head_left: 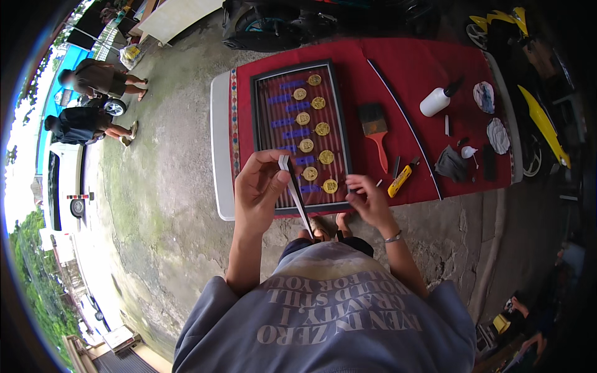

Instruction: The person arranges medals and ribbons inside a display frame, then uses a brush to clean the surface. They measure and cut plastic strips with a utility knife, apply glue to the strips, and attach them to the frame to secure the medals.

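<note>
My left hand (260,189) is closed, pinching the top end of a narrow black-and-white strip (297,200) between thumb and fingers. The strip hangs down past the near edge of the display frame (341,124), toward my legs. Under a clear, reflective front, the dark-rimmed frame shows several gold medals (322,128) with blue ribbons (297,133). Beside the frame's near right corner is my right hand (371,202), its fingers loosely bent. A gap shows between its thumb and forefinger, and I see nothing held there.
A red cloth (249,74) covers the white table (222,143). Right of the frame lie a paintbrush (375,127), yellow utility knife (401,180), long thin rod (407,124), white bottle (434,102), grey rag (452,164) and crumpled cloths (497,135). Two people stand far left; motorcycles surround the table.
</note>
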Demonstrator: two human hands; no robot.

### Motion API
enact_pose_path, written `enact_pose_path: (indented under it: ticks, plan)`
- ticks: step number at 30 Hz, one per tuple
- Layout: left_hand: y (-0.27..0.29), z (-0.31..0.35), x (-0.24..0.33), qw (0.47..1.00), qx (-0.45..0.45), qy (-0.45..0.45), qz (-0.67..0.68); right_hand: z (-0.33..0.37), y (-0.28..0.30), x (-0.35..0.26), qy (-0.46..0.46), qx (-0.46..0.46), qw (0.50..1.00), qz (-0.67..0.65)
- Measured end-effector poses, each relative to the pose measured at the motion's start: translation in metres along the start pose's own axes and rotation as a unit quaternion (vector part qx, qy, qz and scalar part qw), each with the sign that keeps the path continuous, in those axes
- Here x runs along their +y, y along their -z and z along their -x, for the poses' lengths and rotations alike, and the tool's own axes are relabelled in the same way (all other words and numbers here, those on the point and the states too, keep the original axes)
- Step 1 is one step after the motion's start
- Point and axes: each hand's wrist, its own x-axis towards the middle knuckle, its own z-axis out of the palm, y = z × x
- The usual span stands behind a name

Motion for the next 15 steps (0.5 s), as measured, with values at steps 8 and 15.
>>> enact_pose_path:
  ticks: [8, 15]
  plan:
    - [-0.004, -0.004, 0.024, 0.978, 0.013, -0.066, 0.196, 0.041, -0.062, -0.05, -0.013, -0.024, 0.993, -0.118]
    - [-0.006, 0.014, -0.005, 0.942, -0.018, -0.038, 0.333, 0.1, -0.044, -0.064, -0.006, 0.2, 0.979, -0.032]
